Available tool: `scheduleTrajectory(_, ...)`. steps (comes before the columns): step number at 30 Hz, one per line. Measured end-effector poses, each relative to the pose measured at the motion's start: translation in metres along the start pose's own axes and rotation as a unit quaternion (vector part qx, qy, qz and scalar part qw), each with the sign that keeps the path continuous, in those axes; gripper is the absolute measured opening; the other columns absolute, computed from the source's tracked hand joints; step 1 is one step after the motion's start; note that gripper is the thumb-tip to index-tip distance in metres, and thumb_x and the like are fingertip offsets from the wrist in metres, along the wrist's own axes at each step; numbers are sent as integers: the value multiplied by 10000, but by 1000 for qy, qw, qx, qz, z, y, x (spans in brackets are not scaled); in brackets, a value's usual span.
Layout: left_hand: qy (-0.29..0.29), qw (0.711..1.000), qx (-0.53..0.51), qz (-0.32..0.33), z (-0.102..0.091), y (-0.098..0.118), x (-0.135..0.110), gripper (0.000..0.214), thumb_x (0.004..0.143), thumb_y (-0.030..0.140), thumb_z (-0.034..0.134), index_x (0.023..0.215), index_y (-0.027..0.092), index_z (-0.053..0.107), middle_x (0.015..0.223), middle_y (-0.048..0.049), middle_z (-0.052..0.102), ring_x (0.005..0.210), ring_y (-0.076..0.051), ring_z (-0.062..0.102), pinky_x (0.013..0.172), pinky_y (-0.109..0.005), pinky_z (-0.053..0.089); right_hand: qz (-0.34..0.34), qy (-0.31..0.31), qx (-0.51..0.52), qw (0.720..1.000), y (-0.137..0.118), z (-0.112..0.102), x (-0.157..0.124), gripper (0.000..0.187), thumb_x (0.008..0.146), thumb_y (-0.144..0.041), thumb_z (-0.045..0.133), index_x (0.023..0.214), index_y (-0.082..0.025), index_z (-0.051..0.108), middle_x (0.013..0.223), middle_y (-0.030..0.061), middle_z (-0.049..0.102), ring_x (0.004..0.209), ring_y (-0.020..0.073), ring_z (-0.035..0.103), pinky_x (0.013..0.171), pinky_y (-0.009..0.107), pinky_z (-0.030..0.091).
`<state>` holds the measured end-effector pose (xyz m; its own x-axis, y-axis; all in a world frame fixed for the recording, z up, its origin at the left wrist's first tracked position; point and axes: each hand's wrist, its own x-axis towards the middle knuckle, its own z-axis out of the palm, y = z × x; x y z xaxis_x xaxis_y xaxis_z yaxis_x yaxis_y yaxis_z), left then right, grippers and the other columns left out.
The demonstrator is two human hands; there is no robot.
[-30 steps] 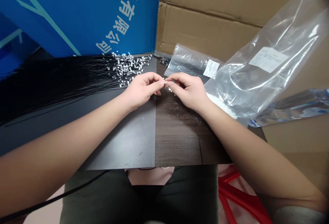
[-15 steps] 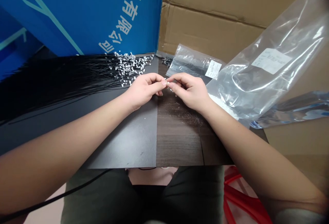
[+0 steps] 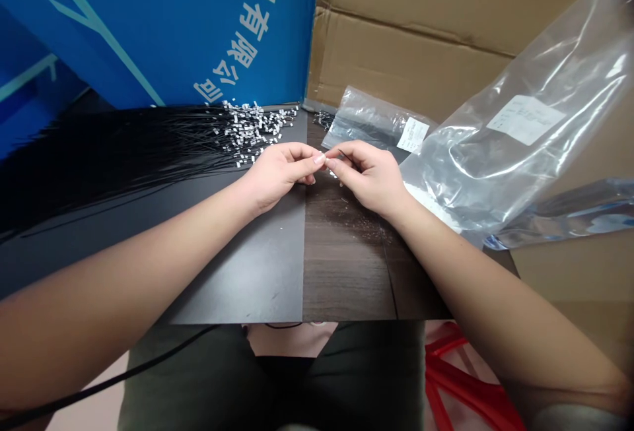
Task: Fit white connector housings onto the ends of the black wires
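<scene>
Head view, we list: one two-tone table (image 3: 347, 272); a cardboard carton (image 3: 406, 28), upper right of the frame; a blue printed board (image 3: 148, 28), upper left. Right of centre lie a large clear plastic bag (image 3: 515, 167) and a smaller bag (image 3: 369, 121). Left, a fan of black wires (image 3: 113, 160) ends in white tips (image 3: 252, 129). At centre, the left hand (image 3: 280, 170) and right hand (image 3: 369, 177) meet, fingers (image 3: 303, 156) pinched closed on a tiny pale piece (image 3: 325, 156), too small to identify; so small a piece calls for a steady fingertip pinch.

Small assembly workshop: laminate workbench (image 3: 347, 272), cardboard cartons (image 3: 396, 35), labelled plastic bags (image 3: 515, 154), heaped black cables (image 3: 123, 160) with white connectors (image 3: 252, 131).
</scene>
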<state>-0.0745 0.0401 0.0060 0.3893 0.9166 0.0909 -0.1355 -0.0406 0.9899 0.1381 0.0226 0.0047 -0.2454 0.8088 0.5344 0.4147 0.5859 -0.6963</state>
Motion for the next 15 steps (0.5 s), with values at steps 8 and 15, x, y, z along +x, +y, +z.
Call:
scheduleTrajectory(8, 7, 1000, 4, -13, 2, 4, -1, 274, 789, 390, 927, 822, 170, 767, 788, -11, 675, 661, -100, 575, 646, -259, 458, 29, -5, -1, 1000, -1, -2, -1, 193, 987, -410, 748, 1061, -234, 777, 756, -20, 668, 629, 137, 519, 686, 317, 461)
scheduleTrajectory(15, 33, 998, -25, -37, 5, 7, 0, 230, 796, 329, 889, 810, 171, 722, 869, -34, 723, 665, -98, 591, 672, -269, 496, 74, 9, 53, 996, -4, -3, 0, 392, 1034, -618, 663, 1082, -238, 746, 776, -8, 637, 679, 153, 544, 697, 325, 461)
